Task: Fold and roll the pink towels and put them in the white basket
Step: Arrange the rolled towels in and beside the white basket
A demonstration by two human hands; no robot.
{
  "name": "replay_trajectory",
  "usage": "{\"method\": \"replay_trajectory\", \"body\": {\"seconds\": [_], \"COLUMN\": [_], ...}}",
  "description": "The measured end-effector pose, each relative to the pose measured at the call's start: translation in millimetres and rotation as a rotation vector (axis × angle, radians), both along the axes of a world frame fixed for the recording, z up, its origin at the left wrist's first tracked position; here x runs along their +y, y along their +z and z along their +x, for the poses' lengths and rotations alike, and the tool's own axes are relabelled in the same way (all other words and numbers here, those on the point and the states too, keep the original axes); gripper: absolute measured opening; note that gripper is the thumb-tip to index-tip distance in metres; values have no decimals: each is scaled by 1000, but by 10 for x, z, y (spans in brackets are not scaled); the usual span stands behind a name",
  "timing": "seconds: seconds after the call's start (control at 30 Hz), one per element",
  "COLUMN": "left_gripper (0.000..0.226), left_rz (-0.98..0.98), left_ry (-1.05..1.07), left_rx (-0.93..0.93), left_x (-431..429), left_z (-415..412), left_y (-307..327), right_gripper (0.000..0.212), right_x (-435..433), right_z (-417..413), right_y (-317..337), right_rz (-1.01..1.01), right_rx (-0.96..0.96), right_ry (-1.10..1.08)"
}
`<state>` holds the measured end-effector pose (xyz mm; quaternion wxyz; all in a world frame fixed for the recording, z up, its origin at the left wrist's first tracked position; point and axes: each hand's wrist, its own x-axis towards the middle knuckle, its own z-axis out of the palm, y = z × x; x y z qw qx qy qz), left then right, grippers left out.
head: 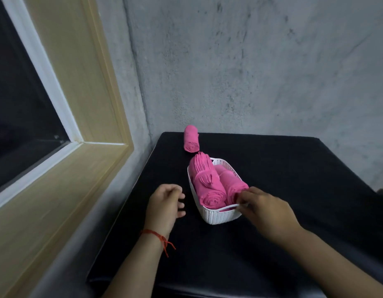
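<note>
White woven plastic basket: holds rolled pink towels.
My left hand: fingers slack, empty.
My right hand: at basket rim; grip blurred, cannot tell.

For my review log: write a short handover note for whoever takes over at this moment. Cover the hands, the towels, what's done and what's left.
Left hand: loosely curled, holds nothing, just left of the basket.
Right hand: fingers at the basket's near rim, by a roll; too blurred to tell if it grips.
Towels: several rolls are in the basket; the last roll lies on the table behind it.
Done: every towel in view is rolled, most are in the basket.
Left: put the last roll in the basket.
</note>
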<state>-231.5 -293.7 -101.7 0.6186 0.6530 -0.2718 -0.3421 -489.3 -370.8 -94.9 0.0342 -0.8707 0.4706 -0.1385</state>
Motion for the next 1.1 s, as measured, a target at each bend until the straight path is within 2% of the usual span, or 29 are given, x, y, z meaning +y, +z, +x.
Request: {"method": "replay_trajectory", "body": {"seconds": [0.13,0.43,0.57,0.7,0.83,1.0,1.1], "left_gripper": [10,10,8,4,20,69,72], "left_rz": [67,152,182,272,378,498,552], "left_ry": [-109,-269,-239,-194,-175,-113,-133], "left_rx": [-118,-404,-554,-722,-878,-1018,-1045], "left_x": [-27,-326,-702,-1309,-2003,-2754,-3194], "left_z": [-310,-780,-617,-258,57,242,280], "left_y": [167,395,430,362,172,-161,-296], "right_gripper": [12,21,30,22,22,14,13], "right_x": [287,800,555,123,-218,-457,-523], "right_z": [-381,-946,-948,-736,-572,-426,-379], "right_y": [34,170,227,184,-12,-164,-222], "right_rz": [74,248,276,283,367,407,407], "right_rx": [-53,-134,-446,-727,-912,-989,-1031], "right_ry": [-61,3,-22,-86,-78,-48,-60]}}
